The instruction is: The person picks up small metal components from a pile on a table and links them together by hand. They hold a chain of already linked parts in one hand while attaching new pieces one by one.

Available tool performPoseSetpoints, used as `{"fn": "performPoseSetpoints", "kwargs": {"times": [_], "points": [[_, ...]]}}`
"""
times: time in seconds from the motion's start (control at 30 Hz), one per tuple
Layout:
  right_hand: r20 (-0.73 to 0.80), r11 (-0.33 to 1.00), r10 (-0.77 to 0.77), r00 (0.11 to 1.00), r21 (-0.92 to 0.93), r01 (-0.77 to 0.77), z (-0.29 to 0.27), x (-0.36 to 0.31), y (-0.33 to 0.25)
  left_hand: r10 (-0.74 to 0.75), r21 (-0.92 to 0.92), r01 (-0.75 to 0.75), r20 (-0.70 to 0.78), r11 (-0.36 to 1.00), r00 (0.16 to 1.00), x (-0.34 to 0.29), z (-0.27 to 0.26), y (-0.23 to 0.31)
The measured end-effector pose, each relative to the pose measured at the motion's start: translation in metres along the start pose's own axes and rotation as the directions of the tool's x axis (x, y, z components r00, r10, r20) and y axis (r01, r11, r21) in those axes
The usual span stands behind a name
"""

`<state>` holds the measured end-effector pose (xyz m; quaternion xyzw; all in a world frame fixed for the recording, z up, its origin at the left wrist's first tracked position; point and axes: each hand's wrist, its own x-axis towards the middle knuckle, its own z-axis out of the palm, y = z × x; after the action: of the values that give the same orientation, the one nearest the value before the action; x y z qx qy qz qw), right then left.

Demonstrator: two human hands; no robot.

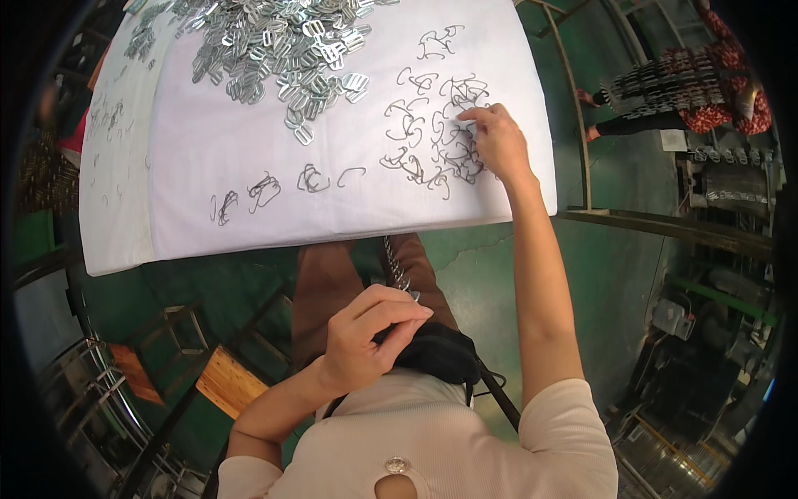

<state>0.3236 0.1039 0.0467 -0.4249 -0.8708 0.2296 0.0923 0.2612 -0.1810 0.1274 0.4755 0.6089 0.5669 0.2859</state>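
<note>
My left hand (pixel 371 330) is raised over my lap, thumb and forefinger pinched together. Just past its fingertips is a small silver metal piece (pixel 415 295), and a chain of linked metal pieces (pixel 396 264) runs from there toward the table edge; exactly how the fingers grip it is hidden. My right hand (pixel 501 148) reaches over a spread of thin, curved dark wire hooks (pixel 453 154) at the table's right side. Its forefinger stretches out to touch the hooks, while the thumb is mostly hidden. Nothing shows held in it.
A heap of silver slotted metal buckles (pixel 283 54) lies at the far side of the white-covered table (pixel 249 141). Smaller hook clusters (pixel 264 191) lie near its front edge. A wooden stool (pixel 230 382) stands at lower left. Another person (pixel 706 91) is at far right.
</note>
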Motion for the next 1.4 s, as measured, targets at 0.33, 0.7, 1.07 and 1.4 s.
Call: {"fn": "performPoseSetpoints", "kwargs": {"times": [0.33,0.7,1.07,1.4], "points": [[-0.041,1.000,-0.014,0.999,0.013,0.014,0.009,0.006,-0.012,-0.014,0.004,0.014,-0.012,1.000,1.000,-0.011,0.002,0.002],[0.048,0.985,-0.171,0.984,-0.009,0.171,0.023,-0.001,-0.034,-0.034,-0.018,0.034,-0.025,0.999,0.999,-0.011,0.009,0.001],[-0.046,0.997,0.030,0.998,0.078,-0.026,0.016,0.002,-0.020,-0.051,0.003,0.051,0.006,0.999,0.999,-0.011,0.006,0.001],[0.540,0.948,-0.316,0.780,0.164,0.272,0.019,0.010,-0.040,-0.073,-0.010,0.072,-0.050,0.997,0.996,-0.010,0.012,-0.003]]}}
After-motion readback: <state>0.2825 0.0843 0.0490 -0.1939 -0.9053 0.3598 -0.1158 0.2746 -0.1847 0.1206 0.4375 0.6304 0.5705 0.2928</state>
